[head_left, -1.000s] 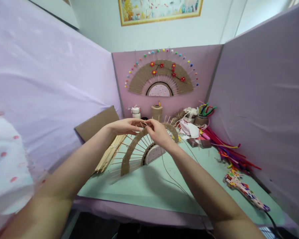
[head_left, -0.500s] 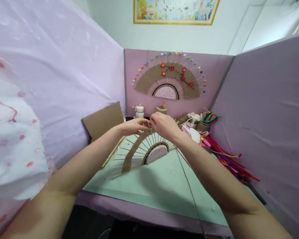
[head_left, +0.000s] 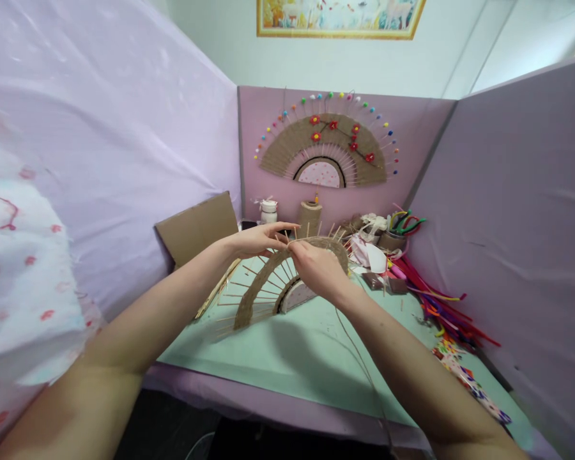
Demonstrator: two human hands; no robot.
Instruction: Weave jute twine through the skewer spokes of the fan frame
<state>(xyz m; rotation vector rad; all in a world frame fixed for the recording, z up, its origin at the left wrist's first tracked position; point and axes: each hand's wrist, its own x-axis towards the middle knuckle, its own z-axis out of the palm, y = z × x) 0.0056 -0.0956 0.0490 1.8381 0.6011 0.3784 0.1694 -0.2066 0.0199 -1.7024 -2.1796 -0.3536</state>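
A half-round fan frame (head_left: 256, 295) of thin wooden sticks stands tilted over the table, with a brown twine band woven through the sticks. At its base is a half-circle piece (head_left: 298, 294) with a dark edge, partly behind my right wrist. My left hand (head_left: 261, 240) grips the fan's upper edge, with fingers around the sticks and one finger stretched over the top. Pinched at the same edge, my right hand (head_left: 316, 265) holds the twine (head_left: 357, 342), which trails down past the table's front edge. The fingertips of both hands nearly meet.
A finished-looking fan (head_left: 287, 144) with red flowers and coloured beads hangs on the back panel. Behind the hands stand a twine spool (head_left: 310, 217) and a white jar (head_left: 268, 211). Cardboard (head_left: 199, 227) leans at left; pipe cleaners (head_left: 436, 300) and bead packs (head_left: 469, 383) lie at right.
My right hand has come down and toward me from above the fan's edge, onto the front of the band. My left index finger has straightened out over the sticks.
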